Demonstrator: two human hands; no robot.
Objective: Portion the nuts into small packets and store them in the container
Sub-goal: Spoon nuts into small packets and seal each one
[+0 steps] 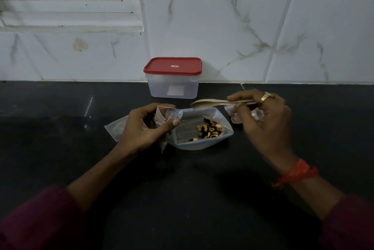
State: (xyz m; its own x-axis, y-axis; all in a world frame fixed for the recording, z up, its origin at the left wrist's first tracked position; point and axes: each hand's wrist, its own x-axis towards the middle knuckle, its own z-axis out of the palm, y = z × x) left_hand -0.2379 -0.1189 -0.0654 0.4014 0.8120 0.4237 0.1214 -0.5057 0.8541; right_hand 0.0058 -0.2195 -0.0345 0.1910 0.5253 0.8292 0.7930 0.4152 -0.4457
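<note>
A large clear bag (204, 142) lies open on the dark counter, with mixed nuts (209, 129) in its right part. My left hand (145, 128) grips a small clear packet (169, 115) with a red zip strip at the bag's left edge, its mouth up. My right hand (265, 116) pinches the handle of a pale spoon (204, 103), whose bowl hangs above the bag's far edge. Behind them, against the wall, stands a clear plastic container (173, 87) with its red lid (173, 65) on.
More clear packets lie flat on the counter (182, 199): one to the left under my left hand (116, 128), and a crumpled pile under my right hand (258, 115). A marble-tiled wall (242, 27) closes the back.
</note>
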